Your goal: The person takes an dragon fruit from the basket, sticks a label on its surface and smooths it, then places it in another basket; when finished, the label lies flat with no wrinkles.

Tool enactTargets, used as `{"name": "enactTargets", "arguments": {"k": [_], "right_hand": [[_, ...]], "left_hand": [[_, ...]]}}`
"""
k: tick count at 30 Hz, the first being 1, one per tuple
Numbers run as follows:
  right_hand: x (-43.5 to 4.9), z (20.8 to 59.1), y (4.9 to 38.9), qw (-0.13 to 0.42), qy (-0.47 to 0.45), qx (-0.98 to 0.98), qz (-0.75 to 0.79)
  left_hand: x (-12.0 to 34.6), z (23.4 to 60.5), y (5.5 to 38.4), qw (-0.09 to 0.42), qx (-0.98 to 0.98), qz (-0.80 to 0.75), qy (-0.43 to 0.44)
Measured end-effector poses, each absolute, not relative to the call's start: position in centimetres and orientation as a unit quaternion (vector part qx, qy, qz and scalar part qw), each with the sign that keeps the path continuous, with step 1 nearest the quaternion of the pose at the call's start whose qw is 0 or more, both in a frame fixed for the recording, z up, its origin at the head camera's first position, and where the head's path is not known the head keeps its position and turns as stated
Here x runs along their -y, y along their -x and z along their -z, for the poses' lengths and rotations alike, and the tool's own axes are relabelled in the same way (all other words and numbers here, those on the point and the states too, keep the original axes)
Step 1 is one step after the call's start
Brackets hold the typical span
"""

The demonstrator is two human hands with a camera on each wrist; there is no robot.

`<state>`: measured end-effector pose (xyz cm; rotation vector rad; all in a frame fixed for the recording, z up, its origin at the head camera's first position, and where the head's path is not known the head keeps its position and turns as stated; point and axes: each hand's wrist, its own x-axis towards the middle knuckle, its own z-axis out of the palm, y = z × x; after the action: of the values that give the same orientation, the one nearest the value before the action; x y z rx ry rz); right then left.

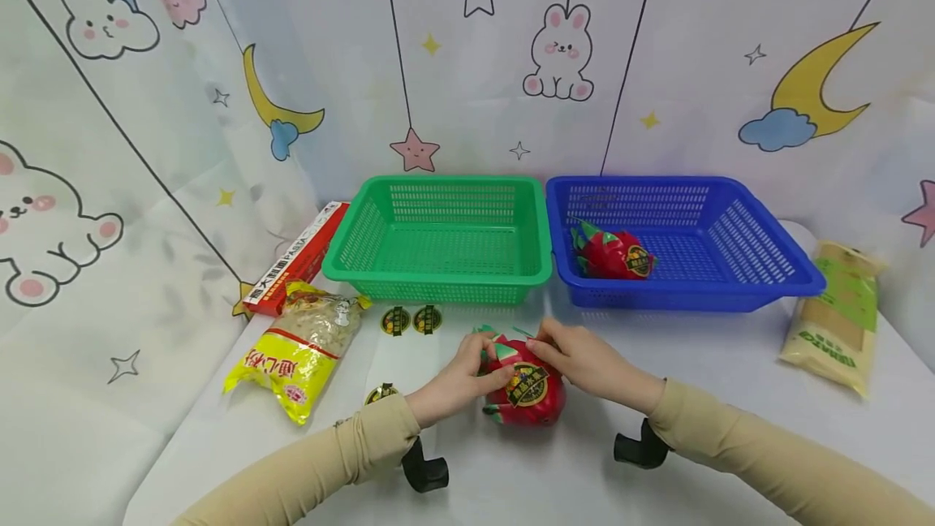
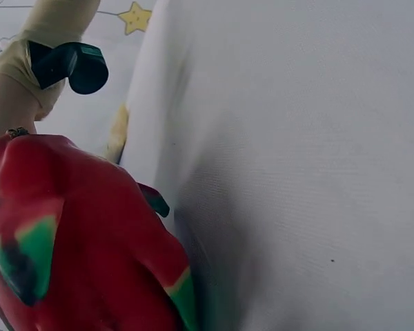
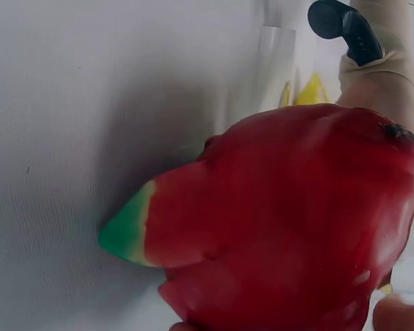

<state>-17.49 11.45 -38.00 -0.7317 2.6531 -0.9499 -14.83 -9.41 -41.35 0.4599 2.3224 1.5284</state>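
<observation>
A red dragon fruit (image 1: 544, 408) with green-tipped scales is between both hands in the head view, near the middle of the table. Its front carries a round black-and-gold sticker (image 1: 527, 385). The left hand (image 1: 467, 372) grips the fruit's left side, with the thumb at the sticker's edge. From the upper right, the right hand (image 1: 580, 355) holds it with bent fingers. In both wrist views the dragon fruit (image 2: 90, 234) (image 3: 283, 221) fills much of the picture and hides most of the fingers. Whether it touches the table is unclear.
Behind stand a green basket (image 1: 438, 292) and a blue basket (image 1: 679, 299); another dragon fruit (image 1: 609, 254) lies in the blue one. To the left are a sticker strip (image 1: 398, 355), a yellow pasta bag (image 1: 303, 347) and a red pasta box (image 1: 292, 262). A beige-green packet (image 1: 836, 315) lies right.
</observation>
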Motion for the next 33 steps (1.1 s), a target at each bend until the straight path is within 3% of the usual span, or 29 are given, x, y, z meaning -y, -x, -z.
{"name": "enactTargets", "arguments": {"k": [17,33], "right_hand": [[-13.2,37.3,17.5,0.175,0.342,-0.868,0.315],[-13.8,37.4,17.4,0.193,0.348,-0.85,0.344]], "left_hand": [[8.5,40.8,14.3,0.163,-0.839,-0.496,-0.151],[8.7,40.0,14.1,0.18,-0.853,-0.459,-0.171]]}}
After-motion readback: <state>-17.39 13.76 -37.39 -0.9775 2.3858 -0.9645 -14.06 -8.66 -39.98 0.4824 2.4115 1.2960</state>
